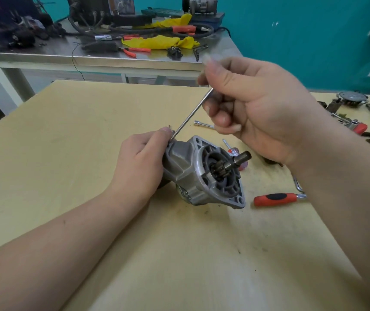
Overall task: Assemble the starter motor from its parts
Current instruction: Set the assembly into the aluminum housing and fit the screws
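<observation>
A grey cast starter motor housing [202, 169] lies on its side on the yellow table [71, 140], its pinion gear and dark shaft [241, 159] pointing right toward me. My left hand [143, 162] grips the housing's rear end, thumb up by a small screw at the top edge. My right hand [253, 113] holds a screwdriver with a thin steel shank [190, 115], its clear handle blurred inside my fingers. The shank slants down-left and its tip meets the screw next to my left thumb.
A red-handled tool [276, 199], a small red screwdriver [233, 151] and a socket extension [203, 124] lie right of the motor. Loose motor parts [352, 102] crowd the table's far right corner. A steel bench [103, 57] behind holds pliers, cables and yellow cloth.
</observation>
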`<state>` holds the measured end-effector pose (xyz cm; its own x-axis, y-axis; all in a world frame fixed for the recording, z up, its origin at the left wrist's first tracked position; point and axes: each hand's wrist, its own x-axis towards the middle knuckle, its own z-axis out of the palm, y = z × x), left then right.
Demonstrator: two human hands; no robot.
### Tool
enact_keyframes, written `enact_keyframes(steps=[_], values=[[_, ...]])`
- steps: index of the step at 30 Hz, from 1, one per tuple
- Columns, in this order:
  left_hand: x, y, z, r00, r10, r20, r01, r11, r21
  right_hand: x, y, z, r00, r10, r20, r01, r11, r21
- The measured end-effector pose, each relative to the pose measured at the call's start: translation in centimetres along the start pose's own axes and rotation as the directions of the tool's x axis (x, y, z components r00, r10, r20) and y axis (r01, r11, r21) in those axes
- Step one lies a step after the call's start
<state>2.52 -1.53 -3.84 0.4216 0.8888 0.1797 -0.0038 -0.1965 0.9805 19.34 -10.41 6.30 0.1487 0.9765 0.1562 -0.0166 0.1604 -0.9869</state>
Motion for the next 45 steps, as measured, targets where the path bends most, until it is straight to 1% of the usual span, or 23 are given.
enact_keyframes(steps=[3,7,9,12,14,16,18,22,23,26,27,29,32,35,38,42,45], values=[[0.0,0.1,0.0,1.000,-0.024,0.004,0.024,0.999,-0.023,0.1,0.1,-0.6,0.990,-0.093,0.108,0.095,0.995,-0.012],[0.3,0.2,0.1,0.999,-0.050,-0.003,0.049,0.998,-0.036,0.3,0.7,-1.1,0.978,-0.158,0.139,0.155,0.987,0.035],[0.3,0.2,0.1,0.999,-0.050,0.000,0.050,0.998,-0.042,0.3,1.0,-1.2,0.963,-0.219,0.155,0.223,0.975,-0.006],[0.4,0.2,0.1,0.999,-0.044,0.004,0.044,0.999,-0.032,0.4,1.2,-1.2,0.938,-0.317,0.139,0.337,0.926,-0.168],[0.4,0.2,0.1,0.999,-0.042,0.001,0.042,0.999,-0.029,0.3,1.3,-1.2,0.910,-0.398,0.118,0.414,0.849,-0.328],[0.4,0.1,0.1,0.999,-0.039,-0.005,0.039,0.999,-0.020,0.0,1.3,-1.1,0.878,-0.470,0.086,0.451,0.755,-0.476],[0.4,0.0,0.1,0.999,-0.038,-0.010,0.038,0.999,-0.015,-0.3,1.3,-0.8,0.858,-0.513,0.033,0.428,0.678,-0.598],[0.5,-0.1,0.2,0.999,-0.032,-0.017,0.032,0.999,-0.013,-0.8,0.8,0.9,0.844,-0.529,-0.088,0.294,0.595,-0.748],[0.5,-0.1,0.2,0.999,-0.033,-0.017,0.033,0.999,-0.015,-1.1,0.4,1.2,0.845,-0.527,-0.091,0.264,0.559,-0.786],[0.6,-0.3,0.1,0.999,-0.035,-0.010,0.035,0.999,-0.025,-2.0,-1.2,1.6,0.875,-0.482,-0.045,0.161,0.378,-0.912],[0.6,-0.4,0.1,0.999,-0.035,-0.010,0.034,0.999,-0.023,-2.3,-1.6,1.6,0.886,-0.464,-0.024,0.148,0.331,-0.932],[0.7,-0.4,0.1,0.999,-0.034,-0.012,0.034,0.999,-0.023,-2.6,-2.1,1.7,0.898,-0.440,0.020,0.160,0.283,-0.946],[0.8,-0.5,0.1,0.999,-0.038,-0.015,0.038,0.999,-0.039,-2.6,-2.3,2.1,0.901,-0.428,0.070,0.201,0.268,-0.942],[0.7,-0.5,0.1,0.999,-0.036,-0.016,0.035,0.998,-0.044,-2.4,-2.2,2.3,0.894,-0.439,0.084,0.224,0.277,-0.934],[0.6,-0.4,0.1,0.999,-0.032,-0.012,0.031,0.998,-0.053,-2.3,-1.8,2.4,0.879,-0.473,0.063,0.225,0.293,-0.929],[0.6,-0.3,0.2,0.999,-0.033,-0.011,0.032,0.998,-0.055,-2.2,-1.6,2.2,0.861,-0.506,0.042,0.249,0.349,-0.903],[0.5,-0.2,0.1,1.000,-0.018,0.000,0.018,0.999,-0.039,-2.0,-1.9,1.9,0.890,-0.456,0.029,0.213,0.357,-0.909]])
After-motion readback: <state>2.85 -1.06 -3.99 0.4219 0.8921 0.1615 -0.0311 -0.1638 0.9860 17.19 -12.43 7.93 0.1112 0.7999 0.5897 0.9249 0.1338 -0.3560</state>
